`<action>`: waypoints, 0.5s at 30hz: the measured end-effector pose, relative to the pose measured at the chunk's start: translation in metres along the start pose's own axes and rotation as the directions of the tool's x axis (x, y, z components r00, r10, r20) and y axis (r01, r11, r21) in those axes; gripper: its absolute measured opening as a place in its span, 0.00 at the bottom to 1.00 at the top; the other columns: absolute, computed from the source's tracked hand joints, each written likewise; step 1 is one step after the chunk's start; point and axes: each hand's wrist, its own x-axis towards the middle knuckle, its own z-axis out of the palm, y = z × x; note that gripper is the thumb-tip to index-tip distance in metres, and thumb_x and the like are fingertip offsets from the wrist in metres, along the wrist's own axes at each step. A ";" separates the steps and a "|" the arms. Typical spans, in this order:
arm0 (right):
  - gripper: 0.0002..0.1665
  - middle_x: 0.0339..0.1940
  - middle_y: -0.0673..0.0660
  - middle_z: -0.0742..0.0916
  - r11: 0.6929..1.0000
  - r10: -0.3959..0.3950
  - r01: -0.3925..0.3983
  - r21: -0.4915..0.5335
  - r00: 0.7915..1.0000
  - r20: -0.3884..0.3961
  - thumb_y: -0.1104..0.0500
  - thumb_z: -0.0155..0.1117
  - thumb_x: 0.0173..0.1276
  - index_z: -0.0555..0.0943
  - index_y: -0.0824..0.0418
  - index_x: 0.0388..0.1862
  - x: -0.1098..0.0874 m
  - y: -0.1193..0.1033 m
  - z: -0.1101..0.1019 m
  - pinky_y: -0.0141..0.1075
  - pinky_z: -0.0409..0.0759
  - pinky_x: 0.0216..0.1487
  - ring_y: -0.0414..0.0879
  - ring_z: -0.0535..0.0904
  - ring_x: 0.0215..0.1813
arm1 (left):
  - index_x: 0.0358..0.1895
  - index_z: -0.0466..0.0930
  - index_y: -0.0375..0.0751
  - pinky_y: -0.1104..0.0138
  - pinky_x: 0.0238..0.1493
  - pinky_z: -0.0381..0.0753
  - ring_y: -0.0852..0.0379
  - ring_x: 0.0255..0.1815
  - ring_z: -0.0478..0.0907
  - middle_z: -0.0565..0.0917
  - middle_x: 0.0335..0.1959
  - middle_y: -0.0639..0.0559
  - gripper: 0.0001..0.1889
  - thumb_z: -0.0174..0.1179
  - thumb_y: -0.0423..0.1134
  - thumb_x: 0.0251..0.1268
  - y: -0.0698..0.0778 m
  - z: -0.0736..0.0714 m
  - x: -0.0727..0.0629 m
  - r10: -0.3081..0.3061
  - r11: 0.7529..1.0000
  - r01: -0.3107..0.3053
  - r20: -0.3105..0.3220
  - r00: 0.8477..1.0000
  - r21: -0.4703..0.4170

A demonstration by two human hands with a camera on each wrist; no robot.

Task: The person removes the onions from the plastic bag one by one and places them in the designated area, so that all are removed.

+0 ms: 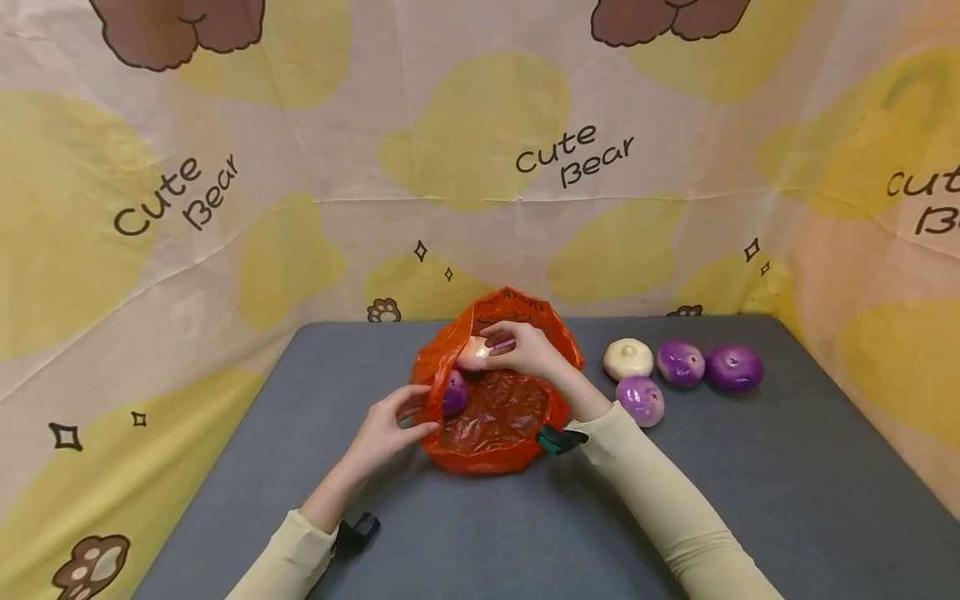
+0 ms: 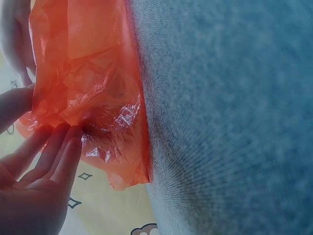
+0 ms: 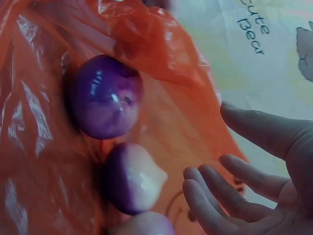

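An orange-red plastic bag (image 1: 498,458) lies on its side, its mouth facing me. My left hand (image 1: 386,429) pinches the left rim; in the left wrist view its thumb and fingers (image 2: 63,147) lie on the plastic. Inside the bag are glossy turnips: a purple one (image 3: 105,98), a purple-and-white one (image 3: 134,178) and a third, partly cut off, at the bottom of the right wrist view. Reaching into the mouth, my right hand (image 1: 525,346) is beside a pale turnip (image 1: 472,354). Its fingers are spread and hold nothing in the right wrist view (image 3: 254,186).
Right of the bag, several turnips sit grouped on the grey table (image 1: 465,533): a white one (image 1: 628,360), a purple one (image 1: 640,402) in front, and two darker ones (image 1: 735,368) further right. A printed cloth (image 1: 480,167) hangs behind and at the sides.
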 end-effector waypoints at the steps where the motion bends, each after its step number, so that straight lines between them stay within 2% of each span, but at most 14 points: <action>1: 0.30 0.54 0.63 0.83 1.000 0.009 -0.009 -0.004 1.000 0.001 0.56 0.72 0.57 0.76 0.60 0.60 0.003 0.000 0.003 0.41 0.83 0.50 0.52 0.82 0.53 | 0.57 0.73 0.29 0.47 0.57 0.75 0.39 0.54 0.78 0.79 0.52 0.34 0.26 0.68 0.28 0.53 0.000 0.000 0.000 0.000 1.000 0.000 -0.002 1.000 0.000; 10: 0.32 0.55 0.60 0.83 0.997 0.071 -0.069 -0.035 0.997 0.037 0.55 0.73 0.57 0.75 0.63 0.60 0.016 0.015 0.030 0.40 0.83 0.50 0.53 0.81 0.54 | 0.58 0.72 0.29 0.47 0.57 0.75 0.39 0.54 0.78 0.79 0.53 0.33 0.26 0.67 0.29 0.54 0.004 0.000 -0.002 -0.012 1.000 0.012 0.005 1.000 0.029; 13: 0.31 0.54 0.60 0.84 0.996 0.064 -0.062 -0.066 0.997 0.035 0.54 0.73 0.56 0.77 0.63 0.57 0.016 0.021 0.038 0.40 0.83 0.51 0.53 0.82 0.53 | 0.58 0.72 0.29 0.47 0.57 0.75 0.39 0.54 0.78 0.79 0.53 0.33 0.26 0.67 0.29 0.54 0.002 0.000 -0.002 -0.012 0.999 0.012 0.006 1.000 0.033; 15: 0.30 0.53 0.59 0.84 0.996 0.055 -0.052 -0.078 0.998 0.041 0.54 0.74 0.55 0.77 0.63 0.56 0.016 0.025 0.044 0.40 0.82 0.53 0.52 0.81 0.54 | 0.58 0.72 0.29 0.47 0.57 0.75 0.39 0.54 0.78 0.79 0.53 0.34 0.26 0.67 0.29 0.54 -0.006 0.000 -0.001 -0.016 0.999 0.016 0.001 1.000 0.037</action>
